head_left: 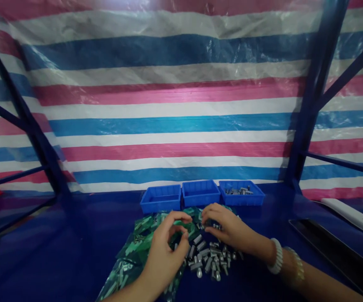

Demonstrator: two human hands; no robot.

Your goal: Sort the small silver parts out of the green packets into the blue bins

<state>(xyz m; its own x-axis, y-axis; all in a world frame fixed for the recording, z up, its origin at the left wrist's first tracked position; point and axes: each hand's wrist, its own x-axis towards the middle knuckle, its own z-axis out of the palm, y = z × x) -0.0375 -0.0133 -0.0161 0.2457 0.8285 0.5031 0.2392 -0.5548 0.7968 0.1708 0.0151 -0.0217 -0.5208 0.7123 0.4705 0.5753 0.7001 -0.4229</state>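
My left hand (pixel 169 243) hovers over green plastic bags (pixel 140 239) with small parts inside, its thumb and fingers curved apart and nothing seen between them. Across from it, my right hand (pixel 224 222) has its fingers bent and spread, with a gap between thumb and fingertips. Below and between both hands lies a loose pile of small silvery metal parts (pixel 211 258), some cylindrical, some with rounded ends. A few more pieces show just under the right hand's fingers, partly hidden by them.
Behind the hands stand three blue trays in a row: a left tray (pixel 161 205), a middle tray (pixel 200 199) and a right tray (pixel 242 201) holding some metal parts. A long black object (pixel 335 251) and a white one (pixel 351 214) lie at right. Blue frame posts (pixel 310 96) flank the table.
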